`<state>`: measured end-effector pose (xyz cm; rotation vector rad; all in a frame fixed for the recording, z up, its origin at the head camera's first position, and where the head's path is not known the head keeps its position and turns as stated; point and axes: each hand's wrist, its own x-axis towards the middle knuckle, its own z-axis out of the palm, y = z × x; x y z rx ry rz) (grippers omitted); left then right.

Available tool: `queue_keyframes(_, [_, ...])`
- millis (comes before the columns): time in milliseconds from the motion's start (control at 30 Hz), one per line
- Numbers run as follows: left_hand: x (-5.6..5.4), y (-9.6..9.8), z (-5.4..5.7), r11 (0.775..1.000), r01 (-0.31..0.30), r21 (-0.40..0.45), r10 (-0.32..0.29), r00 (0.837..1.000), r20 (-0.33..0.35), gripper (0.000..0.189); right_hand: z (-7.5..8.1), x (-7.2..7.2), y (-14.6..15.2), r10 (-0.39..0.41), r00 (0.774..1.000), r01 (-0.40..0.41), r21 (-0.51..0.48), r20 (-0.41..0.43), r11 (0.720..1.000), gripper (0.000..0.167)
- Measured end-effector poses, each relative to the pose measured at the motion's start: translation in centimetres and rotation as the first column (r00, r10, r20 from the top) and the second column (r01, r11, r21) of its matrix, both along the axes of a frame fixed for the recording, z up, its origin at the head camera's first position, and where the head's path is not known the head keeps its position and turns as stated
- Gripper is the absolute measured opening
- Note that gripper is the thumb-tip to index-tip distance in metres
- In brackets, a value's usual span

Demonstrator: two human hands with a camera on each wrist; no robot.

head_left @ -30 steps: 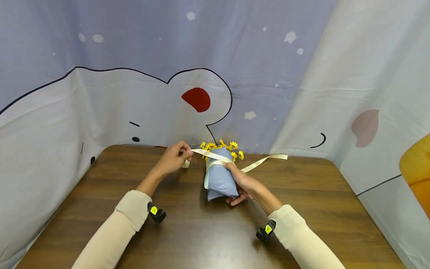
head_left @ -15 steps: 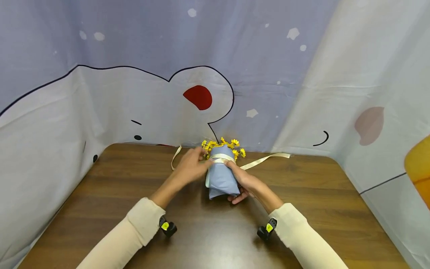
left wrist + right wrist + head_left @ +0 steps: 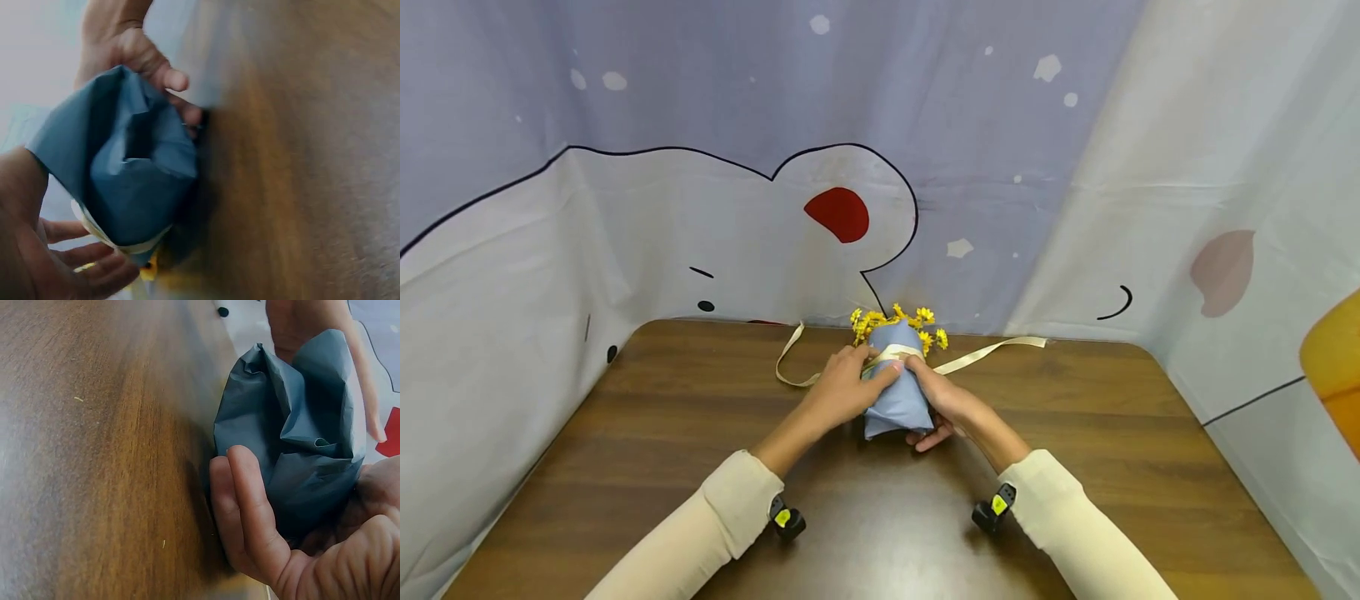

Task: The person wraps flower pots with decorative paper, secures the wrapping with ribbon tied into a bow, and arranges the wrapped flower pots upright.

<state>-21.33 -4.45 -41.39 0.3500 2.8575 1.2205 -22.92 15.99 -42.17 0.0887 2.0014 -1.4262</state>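
Observation:
A bouquet (image 3: 897,407) wrapped in blue-grey paper lies at the table's far middle, yellow flowers (image 3: 925,317) at its far end. A cream ribbon (image 3: 898,352) circles the wrap, its loose ends running out to left and right. My right hand (image 3: 951,406) grips the bouquet from the right, thumb on top at the ribbon, other fingers low along the wrap (image 3: 315,487). From the left my left hand (image 3: 842,385) holds it too, with the thumb over the paper. In the left wrist view the left fingers (image 3: 94,265) lie beside the ribbon band.
The brown wooden table (image 3: 1060,500) reaches back to a printed curtain (image 3: 737,242) hanging along its far edge. One ribbon tail (image 3: 988,356) stretches right towards that edge; another tail (image 3: 786,358) curls up at the left. A black camera is on each wrist.
My left hand has let go of the left ribbon end and moved right onto the bouquet. That end now lies curled at the left. The right hand keeps its grip.

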Motion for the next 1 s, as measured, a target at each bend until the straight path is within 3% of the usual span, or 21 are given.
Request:
queue_keyframes(100, [-0.1,-0.1,-0.9,0.996,0.077,-0.040,-0.077,0.997,-0.002,0.084,0.1,0.0,0.1,0.010,1.000,-0.010,-0.002,-0.005,1.000,0.082])
queue_keyframes(233, [-0.2,-0.5,-2.4,0.966,0.153,-0.207,-0.179,0.977,-0.113,0.087,0.2,0.1,0.0,0.014,1.000,-0.014,-0.006,-0.006,1.000,0.082])
queue_keyframes(367, [-0.3,-0.6,-3.7,0.925,0.121,-0.361,-0.224,0.939,-0.260,0.087,0.3,0.1,0.0,0.012,1.000,-0.012,-0.014,-0.006,1.000,0.079])
queue_keyframes(433, [-0.3,-0.4,-3.8,0.912,0.097,-0.399,-0.226,0.930,-0.289,0.089,0.3,0.2,-0.1,0.009,1.000,-0.009,-0.013,-0.007,1.000,0.078])
queue_keyframes(500, [-0.1,-0.3,-3.5,0.915,0.075,-0.396,-0.192,0.945,-0.264,0.089,0.3,0.1,-0.1,0.004,1.000,-0.004,-0.010,-0.006,1.000,0.079])
queue_keyframes(533, [0.0,-0.2,-3.1,0.928,0.059,-0.368,-0.157,0.957,-0.243,0.088,0.2,0.1,-0.1,0.005,1.000,-0.005,-0.009,-0.007,1.000,0.080])
queue_keyframes(633, [0.3,0.1,-1.6,0.971,-0.044,-0.236,0.007,0.988,-0.157,0.086,0.2,0.1,-0.1,0.013,1.000,-0.014,-0.009,-0.006,1.000,0.082])
queue_keyframes(700, [0.5,0.4,-0.5,0.985,-0.130,-0.111,0.122,0.990,-0.074,0.085,0.1,0.1,-0.1,0.021,1.000,-0.021,-0.013,-0.007,1.000,0.083])
queue_keyframes(767, [0.5,0.6,0.7,0.983,-0.186,0.003,0.185,0.981,0.058,0.087,0.1,0.1,-0.1,0.023,1.000,-0.023,-0.015,-0.007,1.000,0.084])
queue_keyframes(833, [0.4,0.6,1.6,0.973,-0.201,0.110,0.166,0.950,0.263,0.095,0.2,0.1,-0.1,0.019,1.000,-0.019,-0.016,-0.007,1.000,0.086])
queue_keyframes(867, [0.2,0.6,1.9,0.967,-0.207,0.148,0.141,0.920,0.365,0.098,0.2,0.1,-0.1,0.015,1.000,-0.015,-0.016,-0.007,1.000,0.086])
queue_keyframes(933, [-0.4,0.5,2.0,0.956,-0.215,0.199,0.075,0.836,0.543,0.103,0.3,0.2,-0.1,0.008,1.000,-0.009,-0.012,-0.008,1.000,0.086])
queue_keyframes(967, [-0.7,0.4,1.9,0.951,-0.219,0.217,0.042,0.789,0.613,0.105,0.3,0.2,-0.1,0.007,1.000,-0.007,-0.010,-0.010,1.000,0.086])
queue_keyframes(1000, [-1.1,0.3,1.7,0.951,-0.213,0.224,0.014,0.753,0.658,0.106,0.3,0.3,-0.1,0.008,1.000,-0.008,-0.008,-0.013,1.000,0.086])
